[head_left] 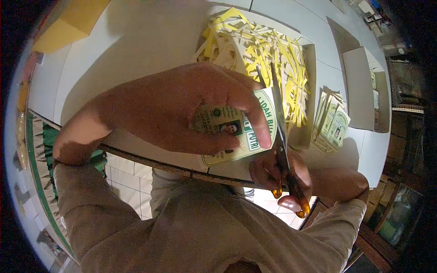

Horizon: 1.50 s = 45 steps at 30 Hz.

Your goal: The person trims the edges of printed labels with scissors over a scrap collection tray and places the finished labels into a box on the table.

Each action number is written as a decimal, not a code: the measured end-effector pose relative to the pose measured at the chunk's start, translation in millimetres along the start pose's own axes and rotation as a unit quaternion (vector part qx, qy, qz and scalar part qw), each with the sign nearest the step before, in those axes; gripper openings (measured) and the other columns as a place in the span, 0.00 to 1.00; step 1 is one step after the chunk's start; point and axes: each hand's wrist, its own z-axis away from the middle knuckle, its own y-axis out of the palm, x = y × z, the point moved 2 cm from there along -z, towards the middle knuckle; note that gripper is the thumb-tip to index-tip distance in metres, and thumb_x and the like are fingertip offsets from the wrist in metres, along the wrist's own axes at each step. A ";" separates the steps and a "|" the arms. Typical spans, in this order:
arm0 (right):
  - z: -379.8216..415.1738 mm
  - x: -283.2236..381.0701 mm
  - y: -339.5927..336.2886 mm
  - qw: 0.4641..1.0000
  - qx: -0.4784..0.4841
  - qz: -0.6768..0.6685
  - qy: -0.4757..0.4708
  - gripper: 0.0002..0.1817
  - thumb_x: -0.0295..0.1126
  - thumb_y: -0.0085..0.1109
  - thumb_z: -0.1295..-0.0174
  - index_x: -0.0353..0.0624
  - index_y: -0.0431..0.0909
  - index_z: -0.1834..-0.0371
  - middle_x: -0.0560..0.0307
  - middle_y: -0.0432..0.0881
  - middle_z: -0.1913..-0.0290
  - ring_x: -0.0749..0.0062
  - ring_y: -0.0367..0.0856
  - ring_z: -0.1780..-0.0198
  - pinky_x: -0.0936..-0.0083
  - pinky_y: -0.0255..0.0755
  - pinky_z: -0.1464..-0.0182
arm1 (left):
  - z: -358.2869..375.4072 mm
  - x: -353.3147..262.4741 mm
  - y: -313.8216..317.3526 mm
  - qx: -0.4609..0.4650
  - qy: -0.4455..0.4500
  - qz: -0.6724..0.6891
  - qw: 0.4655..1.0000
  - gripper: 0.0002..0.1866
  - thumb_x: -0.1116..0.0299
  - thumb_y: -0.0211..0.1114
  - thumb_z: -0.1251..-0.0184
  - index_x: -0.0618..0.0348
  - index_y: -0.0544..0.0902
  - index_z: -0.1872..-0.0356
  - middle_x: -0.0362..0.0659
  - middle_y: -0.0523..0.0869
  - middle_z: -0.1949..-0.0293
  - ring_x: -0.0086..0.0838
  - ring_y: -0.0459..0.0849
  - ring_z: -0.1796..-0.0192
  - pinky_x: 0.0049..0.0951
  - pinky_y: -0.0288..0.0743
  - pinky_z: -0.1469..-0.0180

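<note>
My left hand (191,104) holds a printed paper label (251,136) with green lettering and a small portrait, thumb and fingers closed over it. In my right hand (298,170) is a pair of scissors (280,132) with amber handles, gripped by its loops. The blades point up and away from me, slightly apart at the tips, and run along the label's curved right edge. Part of the label is hidden under my left fingers.
Beyond my hands, a shallow carton (311,68) holds a heap of yellow and white paper strips (268,50). To its right lie stacked labels (334,120) and an open box (359,84). A yellow box (75,25) stands at the upper left. The table's edge (150,157) runs close to my body.
</note>
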 end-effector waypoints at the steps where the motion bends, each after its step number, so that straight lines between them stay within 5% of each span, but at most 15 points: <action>1: 0.7 -0.8 -0.1 1.000 -0.004 -0.005 0.004 0.18 0.28 0.59 0.54 0.42 0.58 0.66 0.62 0.58 0.74 0.73 0.58 0.75 0.76 0.53 0.74 | 1.1 0.0 0.2 -0.017 0.055 -0.014 0.998 0.10 0.72 0.58 0.46 0.58 0.79 0.62 0.45 0.80 0.64 0.36 0.78 0.57 0.33 0.69 0.52; 8: 4.5 -0.2 1.5 1.000 -0.027 0.008 -0.002 0.18 0.28 0.59 0.54 0.41 0.59 0.65 0.61 0.58 0.74 0.72 0.59 0.75 0.75 0.55 0.74 | -3.2 -3.2 -2.6 0.008 0.029 -0.007 1.000 0.10 0.67 0.59 0.48 0.56 0.81 0.64 0.46 0.81 0.65 0.38 0.78 0.62 0.32 0.69 0.55; 11: 5.1 -1.9 1.7 0.998 -0.060 0.026 -0.001 0.19 0.27 0.59 0.55 0.39 0.59 0.65 0.61 0.58 0.74 0.73 0.59 0.76 0.75 0.55 0.74 | -4.6 -8.2 -6.8 0.006 -0.079 0.061 0.995 0.12 0.64 0.62 0.49 0.57 0.80 0.63 0.44 0.79 0.62 0.35 0.77 0.60 0.32 0.68 0.53; 13: 0.5 -3.6 1.2 0.994 -0.070 -0.049 -0.061 0.20 0.26 0.59 0.57 0.36 0.59 0.64 0.60 0.58 0.74 0.74 0.58 0.76 0.76 0.54 0.73 | -4.9 -3.6 -7.3 -0.109 -0.074 0.144 0.981 0.16 0.62 0.65 0.50 0.58 0.78 0.61 0.43 0.77 0.58 0.33 0.76 0.58 0.31 0.67 0.52; 15: 1.8 -2.5 1.7 0.993 -0.080 -0.057 -0.062 0.21 0.26 0.59 0.58 0.35 0.59 0.64 0.60 0.58 0.74 0.74 0.58 0.75 0.77 0.54 0.72 | -4.8 4.1 -10.5 -0.126 -0.033 0.031 0.991 0.18 0.63 0.67 0.52 0.59 0.77 0.61 0.42 0.75 0.55 0.30 0.75 0.55 0.29 0.67 0.50; 20: 9.7 -7.9 -0.2 0.990 -0.113 -0.065 -0.051 0.21 0.26 0.60 0.59 0.35 0.58 0.64 0.60 0.58 0.73 0.75 0.57 0.74 0.77 0.53 0.71 | -5.9 -1.6 -1.1 -0.188 -0.100 0.188 0.959 0.23 0.66 0.68 0.53 0.63 0.75 0.54 0.41 0.77 0.53 0.25 0.75 0.53 0.26 0.69 0.49; 23: 9.4 -14.7 -0.4 0.990 -0.051 -0.062 -0.114 0.27 0.27 0.60 0.59 0.33 0.59 0.55 0.61 0.57 0.72 0.76 0.57 0.74 0.78 0.54 0.70 | -5.7 -0.9 -0.3 -0.192 -0.090 0.162 0.964 0.24 0.67 0.68 0.52 0.63 0.74 0.51 0.42 0.77 0.53 0.24 0.75 0.52 0.25 0.69 0.49; 26: 13.5 -22.8 6.8 0.982 -0.134 0.010 -0.133 0.37 0.27 0.61 0.60 0.32 0.55 0.43 0.61 0.57 0.72 0.76 0.57 0.74 0.79 0.54 0.70 | -5.7 -0.3 -1.4 -0.181 -0.078 0.135 0.971 0.25 0.67 0.68 0.51 0.63 0.74 0.51 0.43 0.78 0.54 0.25 0.76 0.52 0.25 0.69 0.48; 29: 2.5 -23.3 10.3 0.962 -0.169 -0.067 -0.203 0.45 0.28 0.61 0.60 0.33 0.47 0.36 0.61 0.57 0.71 0.76 0.57 0.74 0.79 0.54 0.71 | -6.4 -2.5 1.7 -0.189 -0.090 0.142 0.967 0.25 0.65 0.67 0.50 0.64 0.74 0.51 0.43 0.79 0.55 0.26 0.76 0.52 0.25 0.69 0.49; 32: -4.5 -16.7 3.7 0.958 -0.106 -0.048 -0.261 0.35 0.29 0.60 0.60 0.32 0.57 0.46 0.61 0.59 0.72 0.76 0.57 0.75 0.79 0.53 0.73 | -5.3 4.1 5.7 -0.202 -0.057 0.133 0.969 0.25 0.63 0.66 0.49 0.64 0.74 0.51 0.43 0.79 0.55 0.27 0.77 0.53 0.26 0.70 0.49; 34: -2.2 -12.4 -1.4 0.986 -0.050 -0.026 -0.160 0.22 0.29 0.60 0.60 0.37 0.60 0.63 0.61 0.59 0.74 0.76 0.58 0.75 0.79 0.53 0.74 | -4.5 4.2 4.8 -0.198 -0.052 0.110 0.973 0.25 0.63 0.66 0.49 0.64 0.74 0.51 0.44 0.79 0.56 0.27 0.77 0.53 0.27 0.70 0.49; 37: 4.6 -19.6 0.1 0.987 -0.094 -0.008 -0.133 0.20 0.29 0.61 0.60 0.43 0.55 0.72 0.62 0.59 0.77 0.76 0.58 0.76 0.79 0.51 0.75 | -4.2 1.8 3.8 -0.192 -0.055 0.099 0.975 0.24 0.63 0.66 0.49 0.64 0.74 0.50 0.44 0.79 0.56 0.28 0.77 0.53 0.27 0.70 0.49; 45: 0.3 -3.7 1.6 0.994 -0.084 -0.031 -0.063 0.20 0.28 0.60 0.59 0.42 0.56 0.70 0.62 0.60 0.77 0.75 0.58 0.75 0.79 0.52 0.75 | -3.8 3.4 1.9 -0.194 -0.041 0.104 0.975 0.24 0.64 0.64 0.48 0.64 0.73 0.50 0.45 0.79 0.56 0.28 0.77 0.53 0.28 0.70 0.49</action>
